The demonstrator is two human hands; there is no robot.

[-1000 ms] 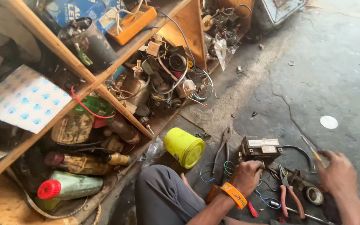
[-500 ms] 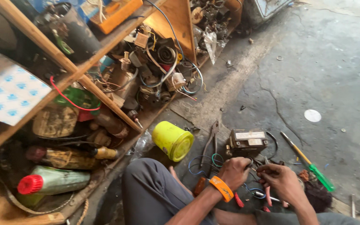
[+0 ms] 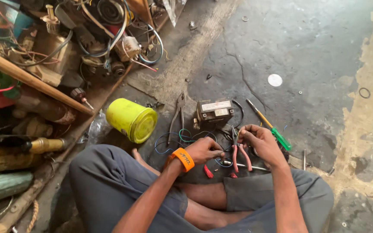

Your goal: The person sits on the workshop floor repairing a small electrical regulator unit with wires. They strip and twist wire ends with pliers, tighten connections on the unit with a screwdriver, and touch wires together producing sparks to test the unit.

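Note:
I sit cross-legged on a concrete floor. My left hand (image 3: 204, 151), with an orange wristband (image 3: 183, 159), rests low over a tangle of blue and green wires (image 3: 172, 139), its fingers curled on a thin wire. My right hand (image 3: 259, 140) is close beside it, fingertips pinched together on the same thin wire just above pink-handled pliers (image 3: 239, 156) that lie on the floor. A small black box-shaped electrical unit (image 3: 214, 111) sits just beyond both hands. What exactly lies between the fingertips is too small to see.
A green-handled screwdriver (image 3: 273, 129) lies right of my right hand. A yellow can (image 3: 132, 120) lies on its side at my left knee. Dark pliers (image 3: 178, 113) lie beside the box. Wooden shelves (image 3: 31, 82) crammed with wires, bottles and parts stand at left. A white disc (image 3: 275, 80) lies farther out.
My right hand has come in from the far right to meet my left hand over the pliers. The view has tilted down toward my lap.

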